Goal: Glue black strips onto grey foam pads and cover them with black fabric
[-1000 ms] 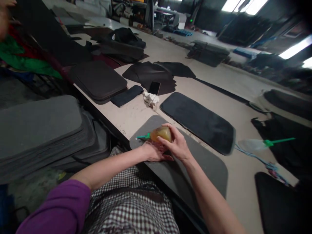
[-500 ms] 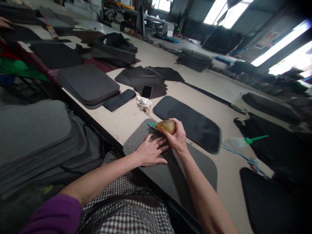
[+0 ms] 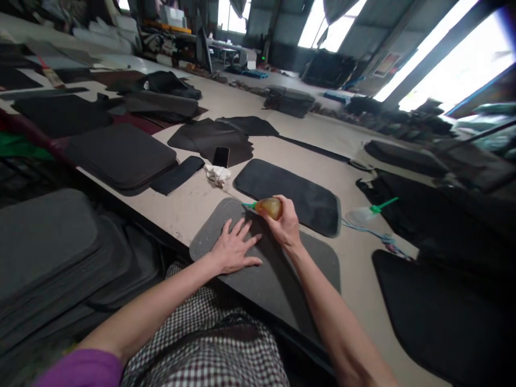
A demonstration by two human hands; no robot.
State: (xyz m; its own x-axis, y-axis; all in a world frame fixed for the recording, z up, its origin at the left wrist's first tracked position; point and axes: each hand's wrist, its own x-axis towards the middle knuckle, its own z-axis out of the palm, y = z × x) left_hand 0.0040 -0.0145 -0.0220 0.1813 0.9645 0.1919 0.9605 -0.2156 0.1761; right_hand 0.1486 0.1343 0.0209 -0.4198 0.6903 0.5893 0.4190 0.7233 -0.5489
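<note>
My right hand (image 3: 287, 223) grips a squeeze bottle (image 3: 269, 208) of amber liquid, tipped on its side. Its green nozzle points left, close above the grey panel (image 3: 258, 293) in front of me; whether the tip touches cannot be made out. My left hand (image 3: 234, 248) lies flat on that panel with the fingers spread. A dark strip runs along the panel, partly covered by my right forearm. Just beyond is a black rounded panel (image 3: 288, 194) on a slightly larger grey one.
Stacked dark panels (image 3: 123, 153) lie at the table's left, with more grey panels (image 3: 44, 236) beside me. A phone (image 3: 221, 156), a crumpled white cloth (image 3: 217, 174) and another green-nozzled bottle (image 3: 360, 216) rest on the pale table (image 3: 193, 207). Black pieces (image 3: 439, 306) lie right.
The whole view has turned to the right, so the scene sits further left. My left hand's fingers are spread wider. My right hand still holds the bottle at the panel's far edge.
</note>
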